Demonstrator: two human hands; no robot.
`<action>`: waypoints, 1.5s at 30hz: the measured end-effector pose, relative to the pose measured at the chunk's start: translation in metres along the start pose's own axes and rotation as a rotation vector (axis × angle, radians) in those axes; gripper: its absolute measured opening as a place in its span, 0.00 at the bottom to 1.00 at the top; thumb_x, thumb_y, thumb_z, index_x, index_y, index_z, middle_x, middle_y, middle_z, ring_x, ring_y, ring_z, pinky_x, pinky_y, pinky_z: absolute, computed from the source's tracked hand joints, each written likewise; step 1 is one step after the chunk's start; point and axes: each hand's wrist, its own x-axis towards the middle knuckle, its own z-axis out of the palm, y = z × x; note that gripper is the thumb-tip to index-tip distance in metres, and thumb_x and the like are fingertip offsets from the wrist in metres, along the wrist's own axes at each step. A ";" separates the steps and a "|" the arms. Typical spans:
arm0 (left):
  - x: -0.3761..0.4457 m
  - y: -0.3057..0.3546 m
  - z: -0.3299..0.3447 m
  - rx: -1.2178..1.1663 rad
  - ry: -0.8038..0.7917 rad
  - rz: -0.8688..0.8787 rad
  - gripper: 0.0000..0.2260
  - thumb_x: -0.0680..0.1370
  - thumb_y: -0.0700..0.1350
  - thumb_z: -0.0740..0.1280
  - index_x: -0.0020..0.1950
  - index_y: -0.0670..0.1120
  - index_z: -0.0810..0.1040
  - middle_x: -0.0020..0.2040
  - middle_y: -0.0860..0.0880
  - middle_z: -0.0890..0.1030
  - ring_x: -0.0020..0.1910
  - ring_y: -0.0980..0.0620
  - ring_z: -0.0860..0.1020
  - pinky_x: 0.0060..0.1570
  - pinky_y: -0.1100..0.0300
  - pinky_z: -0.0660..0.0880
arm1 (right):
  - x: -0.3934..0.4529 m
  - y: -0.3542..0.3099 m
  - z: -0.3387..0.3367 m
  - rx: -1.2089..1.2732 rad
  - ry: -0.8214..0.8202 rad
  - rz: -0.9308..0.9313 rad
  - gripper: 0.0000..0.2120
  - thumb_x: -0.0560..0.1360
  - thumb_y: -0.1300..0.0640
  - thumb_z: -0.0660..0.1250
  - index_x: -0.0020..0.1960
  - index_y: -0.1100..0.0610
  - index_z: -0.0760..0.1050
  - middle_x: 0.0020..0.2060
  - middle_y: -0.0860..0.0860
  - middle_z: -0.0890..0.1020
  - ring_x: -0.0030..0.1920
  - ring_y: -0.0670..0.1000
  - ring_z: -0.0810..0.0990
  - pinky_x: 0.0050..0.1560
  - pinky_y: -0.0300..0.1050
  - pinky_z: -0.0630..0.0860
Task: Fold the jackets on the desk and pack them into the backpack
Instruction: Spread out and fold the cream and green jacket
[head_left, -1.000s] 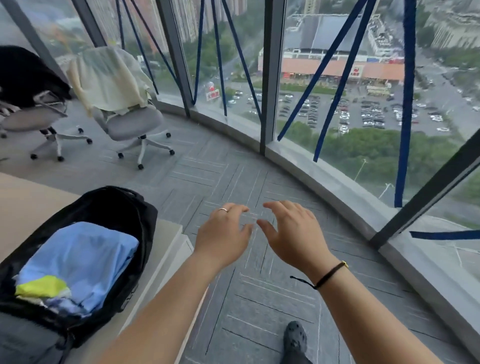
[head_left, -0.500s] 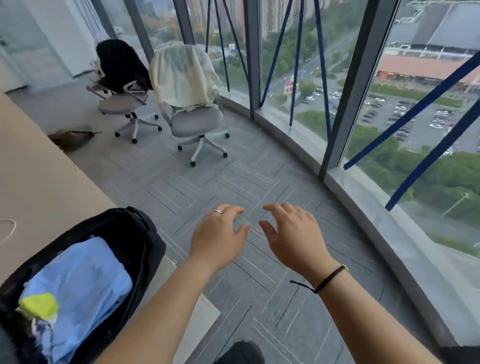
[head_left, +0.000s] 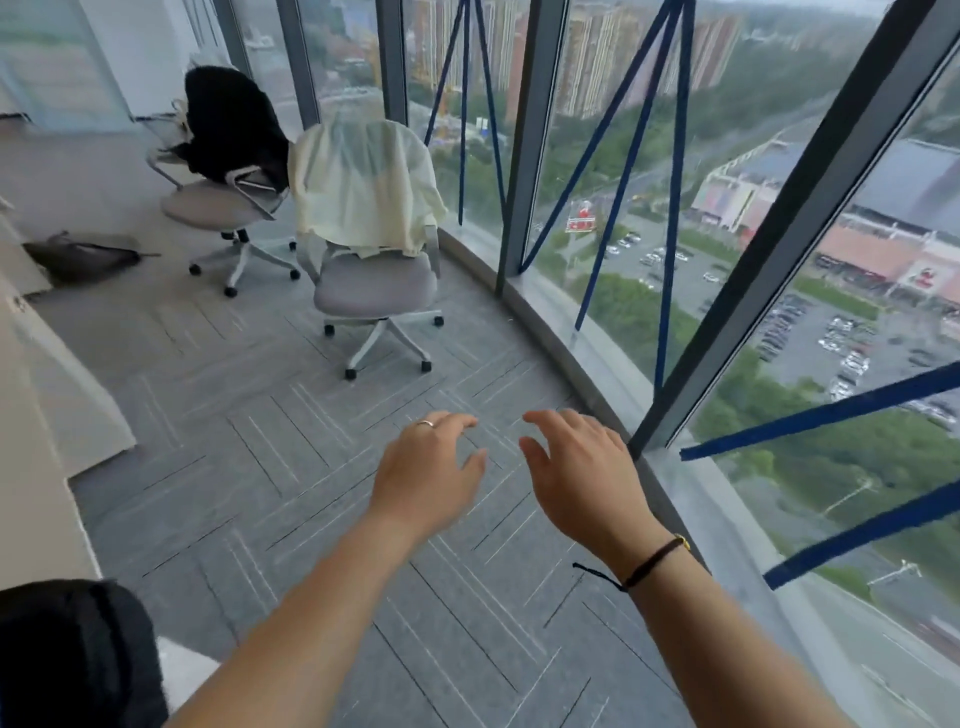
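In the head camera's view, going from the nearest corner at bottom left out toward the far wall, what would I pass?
Black backpack → left hand → chair draped with a cream jacket → chair draped with a black jacket.

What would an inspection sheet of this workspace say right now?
Surface: pale desk at left, only its edge in view.
Job's things: black backpack at lower left; cream jacket and black jacket draped on two swivel chairs.
Clutter: dark bag on the floor.
Hands: left hand and right hand open, holding nothing.
Cables: nothing seen.
Surroundings: grey carpet, curved glass wall with blue tape.
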 end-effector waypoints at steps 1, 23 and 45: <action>0.018 -0.001 -0.003 0.004 0.011 0.004 0.18 0.81 0.54 0.64 0.70 0.52 0.73 0.68 0.53 0.75 0.66 0.52 0.73 0.64 0.52 0.73 | 0.020 0.001 0.001 0.004 0.000 -0.004 0.18 0.83 0.45 0.57 0.71 0.48 0.71 0.64 0.47 0.79 0.65 0.52 0.75 0.66 0.51 0.68; 0.465 -0.066 -0.012 0.151 0.214 -0.265 0.19 0.80 0.54 0.65 0.70 0.52 0.73 0.68 0.53 0.74 0.66 0.51 0.73 0.61 0.52 0.73 | 0.528 0.048 0.079 0.134 -0.132 -0.302 0.18 0.82 0.43 0.56 0.69 0.49 0.70 0.61 0.47 0.79 0.63 0.53 0.75 0.62 0.50 0.68; 0.904 -0.269 -0.061 -0.019 0.208 -0.282 0.17 0.80 0.55 0.65 0.69 0.55 0.73 0.68 0.56 0.73 0.65 0.52 0.72 0.61 0.53 0.73 | 0.988 -0.010 0.154 0.059 -0.091 -0.232 0.19 0.82 0.43 0.57 0.71 0.47 0.69 0.64 0.47 0.78 0.66 0.52 0.74 0.64 0.49 0.68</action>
